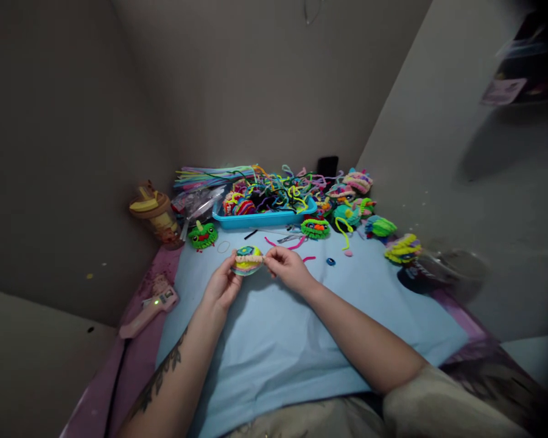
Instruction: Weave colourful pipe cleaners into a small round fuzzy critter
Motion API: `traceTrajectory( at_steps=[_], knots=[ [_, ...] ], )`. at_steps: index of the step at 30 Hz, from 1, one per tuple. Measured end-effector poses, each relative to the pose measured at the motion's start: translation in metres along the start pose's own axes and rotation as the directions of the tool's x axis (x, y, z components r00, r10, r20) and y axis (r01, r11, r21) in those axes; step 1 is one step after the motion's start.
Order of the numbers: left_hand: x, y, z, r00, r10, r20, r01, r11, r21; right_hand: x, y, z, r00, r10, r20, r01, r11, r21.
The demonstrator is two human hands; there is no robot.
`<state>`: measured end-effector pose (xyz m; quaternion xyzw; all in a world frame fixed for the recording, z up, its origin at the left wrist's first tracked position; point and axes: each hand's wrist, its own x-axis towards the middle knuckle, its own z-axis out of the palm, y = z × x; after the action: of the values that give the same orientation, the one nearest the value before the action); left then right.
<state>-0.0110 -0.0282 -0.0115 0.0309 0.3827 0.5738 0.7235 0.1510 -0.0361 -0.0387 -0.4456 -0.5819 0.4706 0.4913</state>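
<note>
Over the blue cloth, my left hand (223, 282) grips the left side of a small round pipe-cleaner figure (246, 267) in yellow, teal and pale pink. A crimped cream pipe cleaner (250, 259) runs across its front. At the right end of that strip, my right hand (287, 266) is closed in a pinch, its fingertips on the cream end. Just beyond my right hand lie magenta pipe-cleaner pieces (296, 244) and a pair of metal scissors or pliers (287, 238), partly hidden. A dark blue button-like eye (330, 261) rests to the right.
A blue tray (265, 219) heaped with pipe cleaners stands at the back. Finished-looking fuzzy figures (380, 226) line the right, and a green one (203, 235) sits left. A pink glue gun (150, 313), its light on, lies left below a brown cup (153, 213). A clear cup (452, 264) is right.
</note>
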Motion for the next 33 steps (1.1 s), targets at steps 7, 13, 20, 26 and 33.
traceTrajectory(
  at_steps=[7,13,20,26,33],
  knots=[
    [-0.002,0.001,0.0,1.0,0.007,0.005,-0.006,0.998,-0.066,-0.001,0.002,-0.001,0.974,-0.227,-0.02,0.215,0.943,-0.255],
    [-0.001,0.001,-0.002,0.999,0.03,0.034,-0.027,0.995,-0.092,-0.001,0.003,-0.001,0.882,-0.47,0.035,0.441,0.797,-0.414],
    [-0.003,0.0,-0.004,0.997,0.003,0.083,0.006,0.994,-0.113,0.001,0.012,0.003,0.766,-0.639,0.07,0.594,0.662,-0.456],
    [-0.006,-0.002,0.001,0.997,-0.06,0.041,0.063,0.996,-0.067,0.003,0.018,0.0,0.724,-0.686,0.065,0.614,0.6,-0.512],
    [-0.006,-0.004,0.003,0.998,-0.063,0.021,0.064,0.998,-0.021,0.001,0.015,-0.006,0.665,-0.736,0.122,0.603,0.433,-0.67]
  ],
)
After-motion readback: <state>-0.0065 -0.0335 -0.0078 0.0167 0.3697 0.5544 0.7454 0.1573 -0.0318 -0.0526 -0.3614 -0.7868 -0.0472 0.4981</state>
